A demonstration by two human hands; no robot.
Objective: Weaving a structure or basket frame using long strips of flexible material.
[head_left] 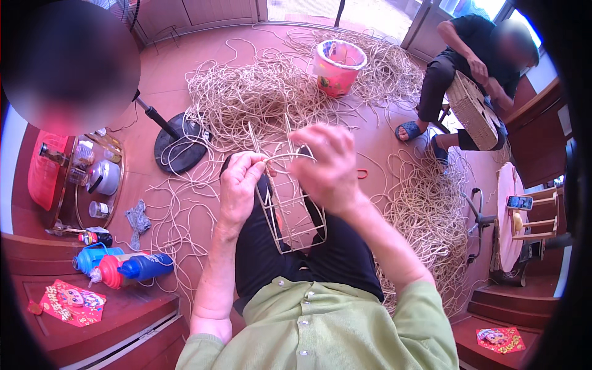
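A pale wire basket frame (pixel 279 237), long and narrow, rests between my thighs with its open end pointing away from me. At its far left corner my left hand (pixel 239 185) pinches a cream-coloured cord (pixel 280 155) between thumb and fingers, against the wire. From there the cord arcs across the frame toward my right hand (pixel 327 169). That hand is raised over the frame's right side, its fingers curled but smeared by motion. Whether it grips the cord cannot be made out.
Heaps of loose cord (pixel 246 92) cover the floor ahead and to the right (pixel 425 216). A pink bucket (pixel 338 71) stands among them. A black round stand base (pixel 179 143) is left. At far right, a seated person holds a woven basket (pixel 472 111). Bottles (pixel 145 266) lie left.
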